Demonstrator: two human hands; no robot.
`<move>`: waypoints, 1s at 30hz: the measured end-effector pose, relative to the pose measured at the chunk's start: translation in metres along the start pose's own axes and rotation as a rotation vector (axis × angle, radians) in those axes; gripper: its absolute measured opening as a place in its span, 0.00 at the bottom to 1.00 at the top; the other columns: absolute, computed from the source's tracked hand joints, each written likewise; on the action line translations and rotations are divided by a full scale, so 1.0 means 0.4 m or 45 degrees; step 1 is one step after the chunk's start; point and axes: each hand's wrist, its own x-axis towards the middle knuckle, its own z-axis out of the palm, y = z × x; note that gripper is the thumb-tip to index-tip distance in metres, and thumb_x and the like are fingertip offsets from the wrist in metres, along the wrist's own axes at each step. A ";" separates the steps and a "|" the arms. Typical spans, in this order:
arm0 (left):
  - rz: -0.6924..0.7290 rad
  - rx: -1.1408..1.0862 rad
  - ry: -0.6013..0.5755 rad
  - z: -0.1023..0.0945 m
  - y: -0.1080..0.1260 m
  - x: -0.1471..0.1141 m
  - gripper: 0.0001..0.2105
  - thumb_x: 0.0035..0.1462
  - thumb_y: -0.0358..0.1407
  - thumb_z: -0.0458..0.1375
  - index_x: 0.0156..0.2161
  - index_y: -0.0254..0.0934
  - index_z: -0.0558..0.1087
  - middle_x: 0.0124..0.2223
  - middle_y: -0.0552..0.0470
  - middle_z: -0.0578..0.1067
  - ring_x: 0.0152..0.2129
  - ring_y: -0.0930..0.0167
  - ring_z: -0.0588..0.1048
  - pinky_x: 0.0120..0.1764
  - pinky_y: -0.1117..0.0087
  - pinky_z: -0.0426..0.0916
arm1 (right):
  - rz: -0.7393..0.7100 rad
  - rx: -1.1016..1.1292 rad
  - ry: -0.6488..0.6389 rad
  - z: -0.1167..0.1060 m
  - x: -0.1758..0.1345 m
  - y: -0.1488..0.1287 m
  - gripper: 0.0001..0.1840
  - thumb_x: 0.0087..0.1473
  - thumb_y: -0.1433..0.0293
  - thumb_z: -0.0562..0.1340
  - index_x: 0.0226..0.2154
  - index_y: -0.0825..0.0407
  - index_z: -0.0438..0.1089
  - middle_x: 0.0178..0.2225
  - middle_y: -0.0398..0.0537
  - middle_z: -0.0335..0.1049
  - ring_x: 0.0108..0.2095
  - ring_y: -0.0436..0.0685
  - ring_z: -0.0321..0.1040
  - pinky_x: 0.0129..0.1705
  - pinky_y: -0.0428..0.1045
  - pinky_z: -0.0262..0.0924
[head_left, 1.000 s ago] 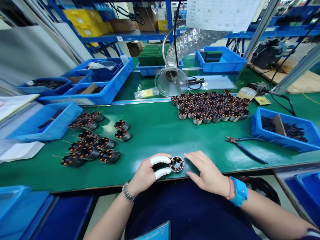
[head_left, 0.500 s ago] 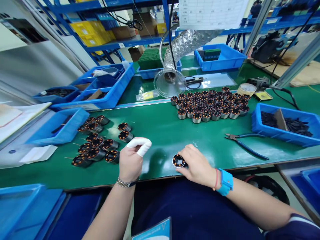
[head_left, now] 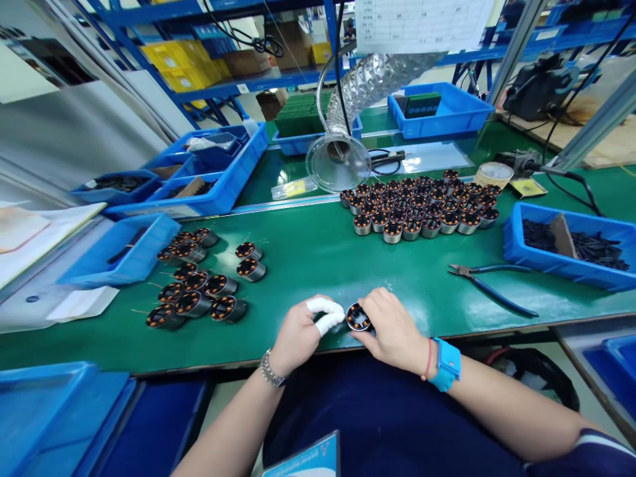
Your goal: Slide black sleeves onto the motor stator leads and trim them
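My right hand [head_left: 392, 328] grips a motor stator [head_left: 358, 317], a short metal ring with copper windings inside, close to the bench's front edge. Its open end faces up toward me. Just left of it is my left hand [head_left: 303, 331], with white covers on thumb and index finger. Those two fingertips are brought together at the stator's rim; whatever they pinch, if anything, is too small to make out. More stators [head_left: 193, 303] with thin wires sticking out stand on the left of the bench. A larger group of stators [head_left: 411, 228] stands in rows at the back right.
Cutting pliers [head_left: 489, 285] lie right of my hands, before a blue bin [head_left: 561, 262] of black parts. A clear fume hood [head_left: 322, 169] on a silver duct hangs at the back. Blue trays [head_left: 218, 195] line the left, and a tape roll [head_left: 494, 173] sits back right.
My left hand has moved right, from beside the left stators to the rim of the held stator. My right hand keeps its hold, with the stator shifted only slightly.
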 end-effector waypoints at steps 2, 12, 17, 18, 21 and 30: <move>-0.025 -0.090 0.283 -0.038 0.018 0.008 0.05 0.47 0.36 0.60 0.26 0.36 0.74 0.29 0.52 0.75 0.28 0.71 0.72 0.35 0.70 0.67 | 0.051 -0.060 0.039 0.007 -0.002 -0.006 0.14 0.50 0.61 0.59 0.35 0.55 0.61 0.34 0.53 0.62 0.36 0.58 0.54 0.36 0.53 0.53; -0.603 -0.411 -0.218 0.087 0.037 -0.117 0.11 0.49 0.39 0.58 0.38 0.37 0.72 0.26 0.52 0.75 0.21 0.71 0.72 0.28 0.70 0.70 | 0.068 0.094 0.066 -0.015 -0.027 0.008 0.28 0.46 0.62 0.62 0.48 0.56 0.57 0.43 0.55 0.63 0.43 0.62 0.55 0.42 0.57 0.54; -0.442 -0.353 0.110 0.112 0.001 -0.096 0.12 0.50 0.38 0.58 0.40 0.39 0.71 0.33 0.52 0.76 0.27 0.70 0.73 0.34 0.69 0.71 | 0.071 0.194 0.049 -0.015 -0.029 0.008 0.18 0.49 0.65 0.60 0.43 0.53 0.61 0.39 0.52 0.65 0.40 0.59 0.57 0.41 0.56 0.55; -0.401 -0.320 0.139 0.109 -0.002 -0.088 0.10 0.50 0.38 0.58 0.39 0.38 0.72 0.34 0.52 0.75 0.28 0.70 0.73 0.35 0.69 0.70 | 0.088 0.193 0.048 -0.012 -0.027 0.005 0.17 0.49 0.65 0.60 0.42 0.53 0.61 0.38 0.52 0.65 0.40 0.59 0.57 0.41 0.55 0.55; -0.242 -0.167 0.137 0.097 0.001 -0.067 0.05 0.50 0.36 0.58 0.33 0.38 0.73 0.33 0.52 0.75 0.30 0.71 0.72 0.36 0.70 0.69 | 0.110 0.174 0.040 -0.005 -0.021 -0.003 0.14 0.49 0.64 0.60 0.38 0.54 0.61 0.35 0.52 0.64 0.39 0.58 0.56 0.39 0.54 0.55; -0.034 0.062 0.264 -0.004 0.065 -0.023 0.05 0.49 0.35 0.59 0.28 0.35 0.72 0.27 0.54 0.73 0.25 0.73 0.71 0.31 0.73 0.66 | 0.151 0.023 0.049 0.007 -0.012 -0.019 0.12 0.49 0.63 0.59 0.33 0.54 0.61 0.33 0.51 0.63 0.37 0.58 0.55 0.38 0.53 0.54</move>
